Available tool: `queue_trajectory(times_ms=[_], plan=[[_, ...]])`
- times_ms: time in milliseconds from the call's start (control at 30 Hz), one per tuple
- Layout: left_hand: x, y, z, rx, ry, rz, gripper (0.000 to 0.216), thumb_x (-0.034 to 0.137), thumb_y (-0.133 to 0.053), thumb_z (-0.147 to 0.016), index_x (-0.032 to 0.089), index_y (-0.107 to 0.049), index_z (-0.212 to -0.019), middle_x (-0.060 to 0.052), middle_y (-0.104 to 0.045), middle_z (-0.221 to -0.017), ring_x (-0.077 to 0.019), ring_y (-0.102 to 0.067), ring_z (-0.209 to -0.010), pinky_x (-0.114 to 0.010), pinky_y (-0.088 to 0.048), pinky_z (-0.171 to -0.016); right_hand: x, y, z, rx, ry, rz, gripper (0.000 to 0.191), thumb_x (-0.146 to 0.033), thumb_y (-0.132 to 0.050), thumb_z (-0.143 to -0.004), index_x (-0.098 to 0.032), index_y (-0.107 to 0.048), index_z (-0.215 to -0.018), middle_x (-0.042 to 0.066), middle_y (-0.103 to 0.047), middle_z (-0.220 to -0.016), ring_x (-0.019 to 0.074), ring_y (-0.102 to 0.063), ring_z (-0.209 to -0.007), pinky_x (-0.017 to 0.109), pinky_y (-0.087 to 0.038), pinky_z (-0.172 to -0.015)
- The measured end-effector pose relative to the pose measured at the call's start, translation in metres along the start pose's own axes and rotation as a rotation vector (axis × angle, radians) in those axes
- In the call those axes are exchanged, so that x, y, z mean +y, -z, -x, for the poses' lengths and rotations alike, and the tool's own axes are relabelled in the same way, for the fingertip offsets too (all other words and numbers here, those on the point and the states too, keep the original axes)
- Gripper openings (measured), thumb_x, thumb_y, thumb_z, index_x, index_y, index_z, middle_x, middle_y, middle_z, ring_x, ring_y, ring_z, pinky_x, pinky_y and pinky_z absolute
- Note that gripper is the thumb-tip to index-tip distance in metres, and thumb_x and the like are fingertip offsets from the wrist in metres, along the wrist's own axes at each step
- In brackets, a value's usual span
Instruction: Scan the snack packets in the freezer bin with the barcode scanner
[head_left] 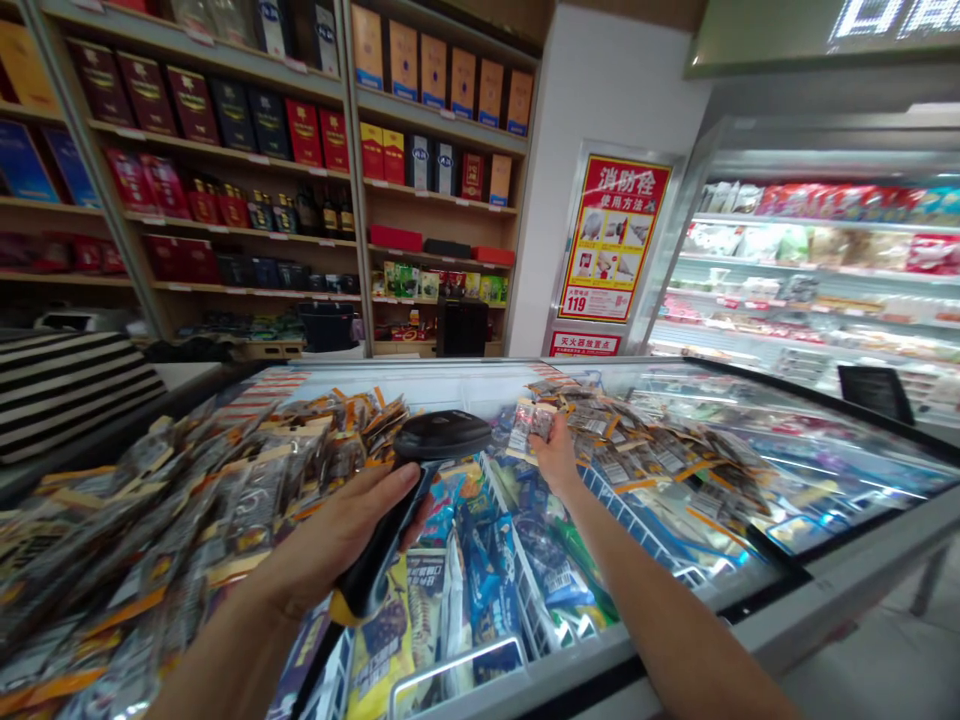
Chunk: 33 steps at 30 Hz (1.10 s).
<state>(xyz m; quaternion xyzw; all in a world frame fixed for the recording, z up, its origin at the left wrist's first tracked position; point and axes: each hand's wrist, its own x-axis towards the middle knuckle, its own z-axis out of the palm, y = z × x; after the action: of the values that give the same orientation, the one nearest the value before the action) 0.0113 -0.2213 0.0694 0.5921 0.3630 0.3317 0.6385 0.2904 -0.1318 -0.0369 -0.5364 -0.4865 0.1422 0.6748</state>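
My left hand [375, 510] is wrapped round the grip of a black barcode scanner [442, 435], whose head points forward and right over the freezer. A dark cable runs down from its yellow-ringed base. Out in front, my right hand [553, 450] pinches a small clear snack packet [521, 428] by its edge, held to the right of the scanner head. To the left spreads a large heap of similar snack packets [255, 500] with orange edges. Another pile of packets [637, 440] lies just right of my right hand.
Below my hands, white wire baskets [517, 560] in the chest freezer [480, 375] hold frozen goods in coloured bags [480, 570]. Shelves of boxed bottles [251, 120] stand behind. A lit refrigerated display [825, 260] is at right, and a striped cloth [75, 385] at left.
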Motion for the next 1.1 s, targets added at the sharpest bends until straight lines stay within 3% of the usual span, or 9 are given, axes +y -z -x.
queue_trajectory(times_ms=[533,733,967,1100], plan=[[0.000,0.000,0.000,0.021,-0.028,-0.031,0.035,0.046,-0.051,-0.070,0.014,-0.055,-0.057,0.000,-0.052,-0.051,-0.0087,-0.047,-0.048,-0.018,-0.036,-0.046,-0.009,0.000,0.006,-0.072,-0.039,-0.013,0.042,-0.020,-0.049,-0.061,-0.018,-0.041,-0.102,0.002,-0.060,-0.085,0.0191,-0.055,-0.082,0.035,-0.042,-0.078],[0.001,0.003,0.002,0.002,-0.012,-0.050,0.041,0.050,-0.046,-0.071,0.014,-0.055,-0.057,0.000,-0.052,-0.049,-0.0097,-0.047,-0.048,-0.019,-0.037,-0.047,-0.009,0.002,0.004,-0.022,-0.023,0.037,0.047,-0.018,-0.048,-0.059,-0.018,-0.042,-0.106,0.004,-0.060,-0.092,0.0203,-0.054,-0.089,0.036,-0.040,-0.082],[-0.001,0.003,0.001,-0.020,0.016,0.038,0.035,0.048,-0.054,-0.068,0.013,-0.057,-0.062,-0.001,-0.055,-0.055,-0.0089,-0.047,-0.048,-0.018,-0.036,-0.045,-0.009,0.003,0.005,-0.021,0.013,0.081,0.052,-0.018,-0.047,-0.060,-0.016,-0.041,-0.112,0.006,-0.058,-0.101,0.0196,-0.053,-0.094,0.034,-0.038,-0.085],[-0.002,0.003,0.000,-0.052,0.005,0.018,0.036,0.047,-0.051,-0.070,0.013,-0.057,-0.060,0.000,-0.053,-0.051,-0.0087,-0.046,-0.049,-0.019,-0.038,-0.049,-0.004,0.005,0.003,-0.011,0.013,0.099,0.044,-0.019,-0.047,-0.062,-0.017,-0.047,-0.105,0.005,-0.060,-0.099,0.0182,-0.054,-0.090,0.032,-0.040,-0.082]])
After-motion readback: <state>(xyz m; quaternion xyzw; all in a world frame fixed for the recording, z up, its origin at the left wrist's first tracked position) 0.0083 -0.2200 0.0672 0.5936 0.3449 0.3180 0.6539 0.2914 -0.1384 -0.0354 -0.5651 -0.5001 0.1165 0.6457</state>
